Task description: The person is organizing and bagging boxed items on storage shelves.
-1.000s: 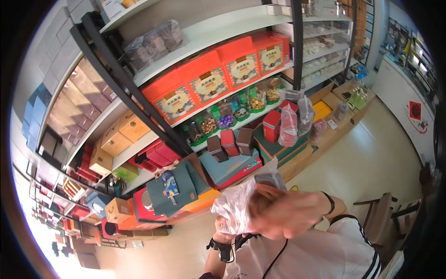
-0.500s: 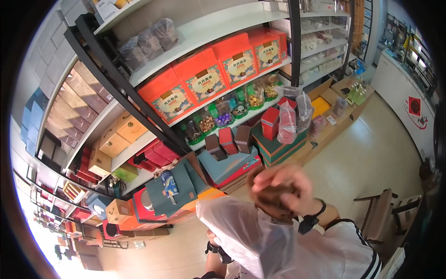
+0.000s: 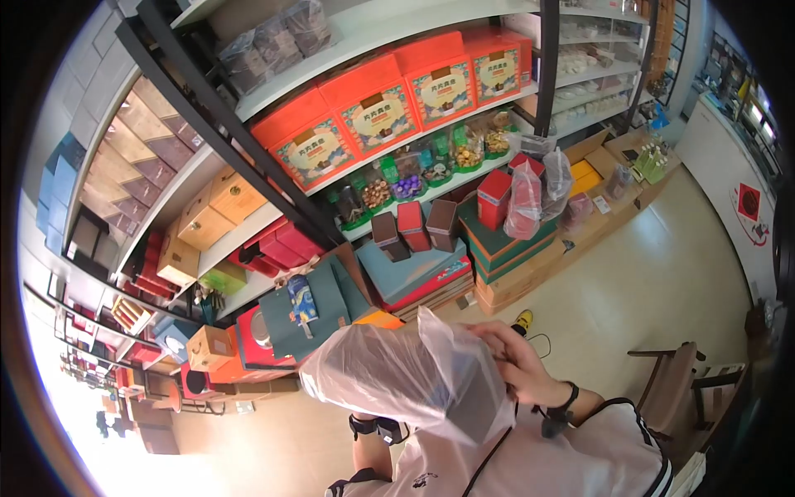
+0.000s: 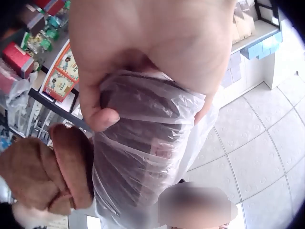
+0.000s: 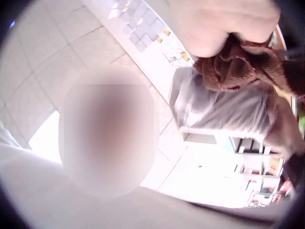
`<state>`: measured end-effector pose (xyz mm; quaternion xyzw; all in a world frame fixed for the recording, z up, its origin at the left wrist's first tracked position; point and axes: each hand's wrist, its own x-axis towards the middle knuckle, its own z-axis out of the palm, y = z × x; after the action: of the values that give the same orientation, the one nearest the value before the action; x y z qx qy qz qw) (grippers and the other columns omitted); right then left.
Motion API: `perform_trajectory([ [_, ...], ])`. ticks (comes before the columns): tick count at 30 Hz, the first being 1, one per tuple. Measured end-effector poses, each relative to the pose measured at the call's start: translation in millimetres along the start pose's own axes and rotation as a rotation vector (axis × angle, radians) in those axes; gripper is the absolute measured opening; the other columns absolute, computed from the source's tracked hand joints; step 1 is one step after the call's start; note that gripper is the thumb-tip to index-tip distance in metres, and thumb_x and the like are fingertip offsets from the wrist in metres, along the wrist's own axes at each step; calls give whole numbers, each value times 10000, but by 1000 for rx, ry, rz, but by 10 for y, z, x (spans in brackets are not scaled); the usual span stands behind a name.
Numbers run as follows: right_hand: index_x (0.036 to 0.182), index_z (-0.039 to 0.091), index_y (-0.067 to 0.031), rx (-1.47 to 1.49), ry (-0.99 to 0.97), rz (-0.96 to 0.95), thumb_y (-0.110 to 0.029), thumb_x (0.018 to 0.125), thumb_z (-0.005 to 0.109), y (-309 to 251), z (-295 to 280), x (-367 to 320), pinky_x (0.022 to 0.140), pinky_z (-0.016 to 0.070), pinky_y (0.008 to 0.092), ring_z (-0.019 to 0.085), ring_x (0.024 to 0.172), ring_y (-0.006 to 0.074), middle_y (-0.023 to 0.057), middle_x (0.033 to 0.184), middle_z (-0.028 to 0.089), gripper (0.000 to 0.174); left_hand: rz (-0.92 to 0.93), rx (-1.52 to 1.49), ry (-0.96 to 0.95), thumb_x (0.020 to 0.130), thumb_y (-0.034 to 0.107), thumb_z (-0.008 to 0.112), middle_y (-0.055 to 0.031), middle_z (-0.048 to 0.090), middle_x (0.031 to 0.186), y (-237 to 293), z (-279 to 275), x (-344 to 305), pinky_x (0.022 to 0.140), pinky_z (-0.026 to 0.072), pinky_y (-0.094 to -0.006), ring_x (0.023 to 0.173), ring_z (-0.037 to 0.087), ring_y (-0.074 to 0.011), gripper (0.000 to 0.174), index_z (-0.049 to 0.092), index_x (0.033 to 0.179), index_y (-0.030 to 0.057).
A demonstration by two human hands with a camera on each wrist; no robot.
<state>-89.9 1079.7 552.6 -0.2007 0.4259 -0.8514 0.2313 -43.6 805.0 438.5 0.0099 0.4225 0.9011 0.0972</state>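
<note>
A dark box in a clear plastic bag (image 3: 397,373) slants across the front of the person's chest. My left hand (image 4: 152,43) grips one end of it, the thumb (image 4: 105,119) pressed along its side; the bag covers this hand in the head view. At the other end is my right hand (image 3: 530,364), its fingers bent by the bag. It holds a bunched brown cloth (image 5: 238,67), which lies against the bagged box (image 5: 219,109) in the right wrist view. The cloth (image 4: 47,176) also shows beside the box in the left wrist view.
Brown and red tins (image 3: 410,228) stand on stacked flat boxes ahead. Behind are shelves with orange gift boxes (image 3: 379,116) and jars of wrapped sweets (image 3: 408,187). A blue patterned item (image 3: 302,300) lies on dark green card. A wooden chair (image 3: 671,385) stands at right.
The bagged box has turned so its right end faces forward and right. My right hand swung away from it with the brown cloth, then came back against its right end.
</note>
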Motion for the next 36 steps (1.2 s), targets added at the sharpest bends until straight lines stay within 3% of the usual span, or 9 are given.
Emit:
perform_trajectory([
  [10, 1346, 450, 22, 299, -57, -115, -74, 904, 478, -87, -249, 392, 1206, 296, 455, 363, 1454, 308, 235, 1539, 371, 454, 27, 105, 15, 836, 314, 659, -151, 431, 1486, -48, 76, 72, 1106, 369, -378, 1328, 442, -310, 815, 325, 1519, 17],
  [16, 1415, 462, 76, -154, -232, 312, -167, 972, 446, 210, -556, 240, 1189, 294, 369, 429, 1402, 274, 198, 1519, 435, 505, 70, 357, 107, 833, 300, 661, -152, 428, 1488, 20, -95, -101, 1107, 365, -377, 1329, 441, -311, 819, 321, 1521, 15],
  [18, 1447, 425, 72, -71, -178, 368, -268, 996, 490, 321, -607, 64, 1177, 310, 371, 442, 1387, 255, 177, 1515, 444, 568, 86, 521, 147, 832, 295, 662, -153, 427, 1489, 27, -230, -165, 1108, 364, -377, 1330, 440, -312, 820, 319, 1522, 15],
  [20, 1477, 373, 43, 317, 95, 132, -470, 925, 658, 334, -551, -85, 1132, 380, 443, 489, 1341, 264, 163, 1505, 455, 805, 116, 674, 168, 831, 290, 663, -153, 426, 1490, 26, -291, -141, 1108, 363, -377, 1330, 440, -312, 821, 317, 1523, 14],
  [21, 1503, 301, 39, 21, 225, 88, -492, 805, 799, 538, -762, -220, 1124, 381, 457, 480, 1342, 275, 165, 1481, 462, 1009, 127, 715, 179, 830, 287, 664, -154, 426, 1490, 29, -286, -116, 1108, 362, -377, 1330, 439, -312, 822, 317, 1523, 14],
  [27, 1489, 342, 28, -134, 272, -32, -344, 654, 924, 669, -914, -266, 1051, 414, 346, 521, 1267, 197, 114, 1381, 534, 1084, 188, 818, 185, 762, 239, 737, -150, 414, 1475, 520, 436, 271, 1127, 315, -370, 1349, 411, -280, 926, 281, 1518, -41],
  [29, 1468, 371, 25, -134, 264, -59, -299, 681, 899, 654, -941, -225, 1024, 434, 338, 549, 1227, 192, 110, 1359, 552, 1002, 233, 976, -56, 762, 440, 788, -150, 421, 1466, 799, 706, 407, 1145, 298, -393, 1338, 437, -283, 1016, 288, 1501, -46],
  [33, 1456, 384, 25, -177, 249, 8, -301, 695, 881, 703, -927, -132, 1018, 438, 338, 556, 1213, 193, 113, 1352, 555, 966, 227, 232, -40, 688, 780, 723, -183, 415, 1470, 849, 1016, 530, 1159, 287, -441, 1336, 461, -285, 1238, 259, 1514, -16],
  [36, 1448, 394, 24, -200, 244, 57, -302, 705, 868, 700, -910, -157, 1014, 441, 338, 562, 1203, 194, 114, 1347, 557, 939, 412, 142, -54, 658, 690, 819, -178, 396, 1502, 557, 1122, 624, 1172, 272, -451, 1407, 376, -253, 1290, 187, 1546, 1],
])
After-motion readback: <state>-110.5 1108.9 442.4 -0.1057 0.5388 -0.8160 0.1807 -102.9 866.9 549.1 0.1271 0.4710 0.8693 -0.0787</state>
